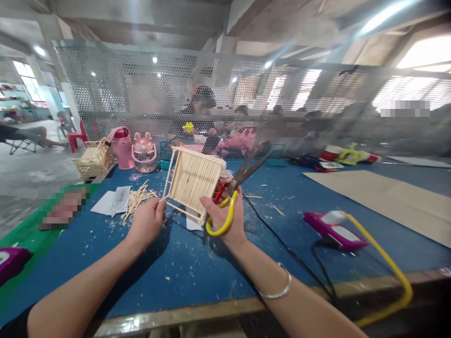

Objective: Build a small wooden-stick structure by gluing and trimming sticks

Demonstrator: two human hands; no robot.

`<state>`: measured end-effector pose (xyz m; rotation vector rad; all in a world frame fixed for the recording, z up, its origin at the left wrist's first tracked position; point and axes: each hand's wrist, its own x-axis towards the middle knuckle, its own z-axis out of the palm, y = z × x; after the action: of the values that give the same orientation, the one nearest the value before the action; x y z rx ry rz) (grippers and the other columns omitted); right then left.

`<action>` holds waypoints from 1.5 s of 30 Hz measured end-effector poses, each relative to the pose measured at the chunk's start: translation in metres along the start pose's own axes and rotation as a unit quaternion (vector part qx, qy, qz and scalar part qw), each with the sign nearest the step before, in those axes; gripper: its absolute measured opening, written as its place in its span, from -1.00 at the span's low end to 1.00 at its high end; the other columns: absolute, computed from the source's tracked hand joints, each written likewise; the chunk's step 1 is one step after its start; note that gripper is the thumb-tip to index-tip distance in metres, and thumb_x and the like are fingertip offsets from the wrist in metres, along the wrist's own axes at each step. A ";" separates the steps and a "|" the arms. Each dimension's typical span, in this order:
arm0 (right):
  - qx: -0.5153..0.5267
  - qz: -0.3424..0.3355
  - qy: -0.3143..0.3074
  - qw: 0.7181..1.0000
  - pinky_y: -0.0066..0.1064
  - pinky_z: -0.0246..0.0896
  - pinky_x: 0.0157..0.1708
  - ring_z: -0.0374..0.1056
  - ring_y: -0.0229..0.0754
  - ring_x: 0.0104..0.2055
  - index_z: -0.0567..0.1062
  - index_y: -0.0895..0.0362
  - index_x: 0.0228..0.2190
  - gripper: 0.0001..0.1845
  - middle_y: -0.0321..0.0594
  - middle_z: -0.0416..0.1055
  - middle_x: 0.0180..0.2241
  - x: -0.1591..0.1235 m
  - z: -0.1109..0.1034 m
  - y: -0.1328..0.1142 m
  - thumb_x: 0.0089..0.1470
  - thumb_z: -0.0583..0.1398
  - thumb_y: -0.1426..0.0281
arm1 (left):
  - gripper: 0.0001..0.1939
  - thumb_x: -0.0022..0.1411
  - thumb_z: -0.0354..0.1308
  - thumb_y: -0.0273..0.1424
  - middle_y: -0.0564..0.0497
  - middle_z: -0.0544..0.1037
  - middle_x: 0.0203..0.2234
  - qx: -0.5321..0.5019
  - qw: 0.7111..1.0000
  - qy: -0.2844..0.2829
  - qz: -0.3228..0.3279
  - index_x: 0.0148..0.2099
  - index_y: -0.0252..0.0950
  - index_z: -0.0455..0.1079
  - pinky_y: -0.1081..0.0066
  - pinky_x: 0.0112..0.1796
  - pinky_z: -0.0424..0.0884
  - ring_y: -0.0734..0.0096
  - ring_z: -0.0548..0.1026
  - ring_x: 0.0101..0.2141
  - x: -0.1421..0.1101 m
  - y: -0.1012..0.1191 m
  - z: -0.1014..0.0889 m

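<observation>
A small frame built of thin wooden sticks (192, 180) is held up on edge above the blue table (183, 263). My left hand (146, 223) is closed on its lower left corner rail. My right hand (225, 216) has its fingers through the yellow and red handles of a pair of scissors (237, 185), whose blades point up and to the right. The thumb of that hand also presses on the lower right edge of the stick frame. A silver bangle (280, 291) sits on my right wrist.
Loose sticks (137, 199) and paper sheets (112, 199) lie at the left. A finished stick basket (95, 159), a pink jug (121, 145) and a pink cup (144, 152) stand behind. A purple glue gun (334, 230) with cords lies right, beside cardboard (384, 197). A person sits behind the mesh screen (202, 112).
</observation>
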<state>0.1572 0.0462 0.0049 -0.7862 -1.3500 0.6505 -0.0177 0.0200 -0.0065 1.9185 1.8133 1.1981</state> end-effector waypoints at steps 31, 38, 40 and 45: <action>0.287 0.478 -0.075 0.827 -0.44 0.32 -0.62 0.38 -0.21 -0.67 0.42 0.21 -0.55 -0.64 -0.25 0.42 -0.71 0.016 0.006 -0.001 0.15 -0.02 0.34 | -0.79 0.23 -0.04 -0.36 -0.06 0.46 -0.31 -0.076 0.960 0.090 0.253 -0.34 -0.26 0.41 0.27 -0.14 0.30 0.30 0.39 -0.20 -0.008 0.004 -0.010; 0.269 0.460 -0.085 0.842 -0.56 0.19 -0.74 0.28 -0.32 -0.74 0.32 0.17 -0.65 -0.52 -0.30 0.34 -0.75 0.013 0.009 0.001 0.16 -0.01 0.16 | -0.69 0.26 -0.10 -0.27 -0.02 0.49 -0.45 -0.150 0.980 0.082 0.104 -0.35 -0.29 0.40 0.39 -0.33 0.34 0.36 0.43 -0.35 -0.010 0.004 -0.002; 0.266 0.460 -0.076 0.844 -0.58 0.18 -0.73 0.27 -0.34 -0.73 0.32 0.17 -0.65 -0.55 -0.32 0.34 -0.75 0.014 0.009 0.001 0.14 0.02 0.17 | -0.70 0.25 -0.10 -0.27 -0.02 0.50 -0.43 -0.158 0.979 0.080 0.104 -0.32 -0.28 0.42 0.39 -0.31 0.34 0.36 0.44 -0.33 -0.010 0.005 -0.002; 0.265 0.453 -0.080 0.847 -0.57 0.19 -0.72 0.28 -0.33 -0.72 0.32 0.16 -0.61 -0.63 -0.34 0.33 -0.73 0.015 0.010 0.001 0.13 0.04 0.23 | -0.75 0.22 -0.02 -0.28 -0.04 0.53 -0.37 -0.191 0.968 0.065 0.147 -0.30 -0.27 0.43 0.38 -0.28 0.35 0.34 0.46 -0.29 -0.014 0.006 -0.003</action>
<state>0.1495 0.0594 0.0136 -0.8960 -0.7938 1.7858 -0.0136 0.0046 -0.0062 1.9553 1.2540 1.6631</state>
